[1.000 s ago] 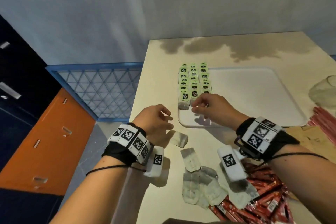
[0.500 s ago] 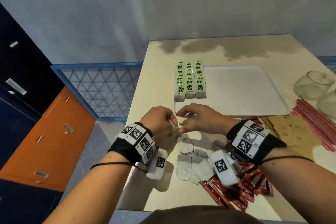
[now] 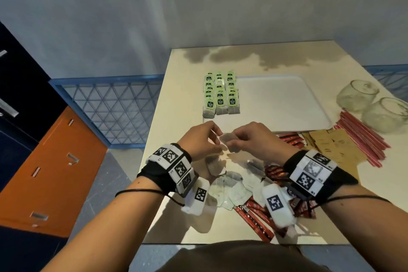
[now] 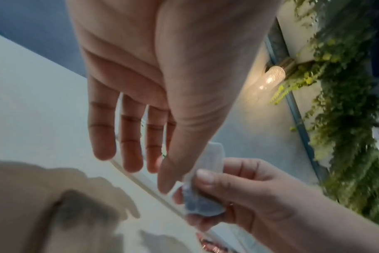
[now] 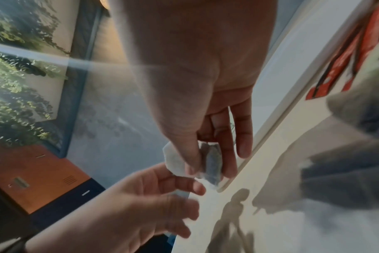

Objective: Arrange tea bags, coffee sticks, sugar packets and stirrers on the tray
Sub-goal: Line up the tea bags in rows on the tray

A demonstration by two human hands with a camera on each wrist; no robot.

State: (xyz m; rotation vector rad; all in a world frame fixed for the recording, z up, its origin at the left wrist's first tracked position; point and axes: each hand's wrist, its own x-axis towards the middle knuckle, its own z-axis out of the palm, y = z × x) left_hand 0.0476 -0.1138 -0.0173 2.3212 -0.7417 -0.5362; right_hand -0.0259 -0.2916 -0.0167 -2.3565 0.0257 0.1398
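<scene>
Behind right hand (image 5: 197, 85), pinched tea bag (image 5: 212, 164).

The right wrist band (image 3: 313, 170) hides part of the red coffee sticks (image 3: 256, 216); tea-bag labels (image 3: 220, 101) are illegible.

Bare tray (image 3: 276, 104) right of tea bags (image 3: 219, 95)
</scene>
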